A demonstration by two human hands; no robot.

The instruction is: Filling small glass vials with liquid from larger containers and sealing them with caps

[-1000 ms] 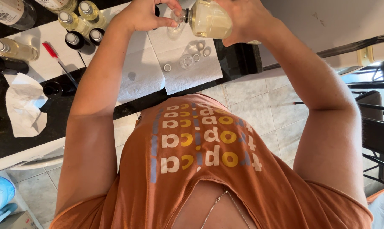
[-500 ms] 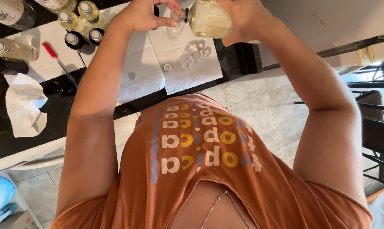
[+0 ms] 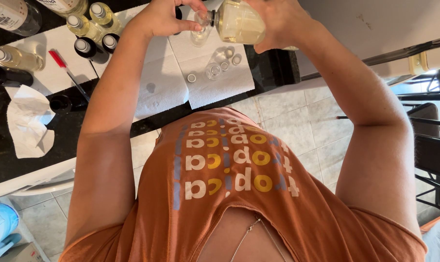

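Observation:
My right hand [image 3: 278, 19] grips a large clear bottle [image 3: 239, 22] of pale yellow liquid, tipped sideways with its neck pointing left. Pinched in the fingers of my left hand [image 3: 164, 17] is a small clear glass vial [image 3: 200, 33], its mouth right at the bottle's neck. Both are held above white paper towels [image 3: 171, 82] spread on a dark countertop [image 3: 1, 140]. Several small empty vials and caps [image 3: 215, 68] lie on the towel below.
Several capped bottles of yellowish liquid [image 3: 91, 19] and dark bottles [image 3: 86, 48] stand at the left of the counter. A red-handled tool [image 3: 64, 68] and a crumpled tissue [image 3: 28, 121] lie nearby. Tiled floor and a dark chair [image 3: 431, 150] are at right.

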